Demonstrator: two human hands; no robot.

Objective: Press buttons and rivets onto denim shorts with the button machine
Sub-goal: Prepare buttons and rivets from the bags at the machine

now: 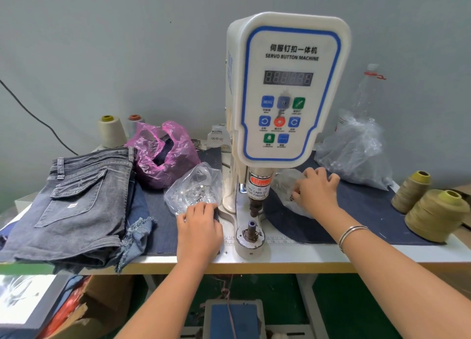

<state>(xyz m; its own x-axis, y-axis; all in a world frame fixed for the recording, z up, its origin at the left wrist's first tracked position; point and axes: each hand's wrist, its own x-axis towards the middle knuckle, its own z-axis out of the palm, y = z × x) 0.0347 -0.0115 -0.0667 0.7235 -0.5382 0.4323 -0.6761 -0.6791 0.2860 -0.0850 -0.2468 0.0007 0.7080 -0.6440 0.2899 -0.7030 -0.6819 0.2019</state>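
The white servo button machine (288, 89) stands mid-table, its lower die (251, 233) bare near the front edge. A stack of grey and blue denim shorts (79, 203) lies at the left. My left hand (198, 226) rests at the near edge of a clear bag of metal rivets (193, 188), fingers curled down at the bag's mouth. My right hand (314, 188) reaches into a second clear bag (288, 185) right of the machine head, its fingertips hidden in the plastic. I cannot tell what either hand's fingers hold.
A pink plastic bag (163, 152) sits behind the shorts, with thread cones (112, 132) at the back left. Olive thread cones (433, 213) stand at the right edge. A crumpled clear bag (356, 152) and bottle are back right. A foot pedal (233, 315) lies below.
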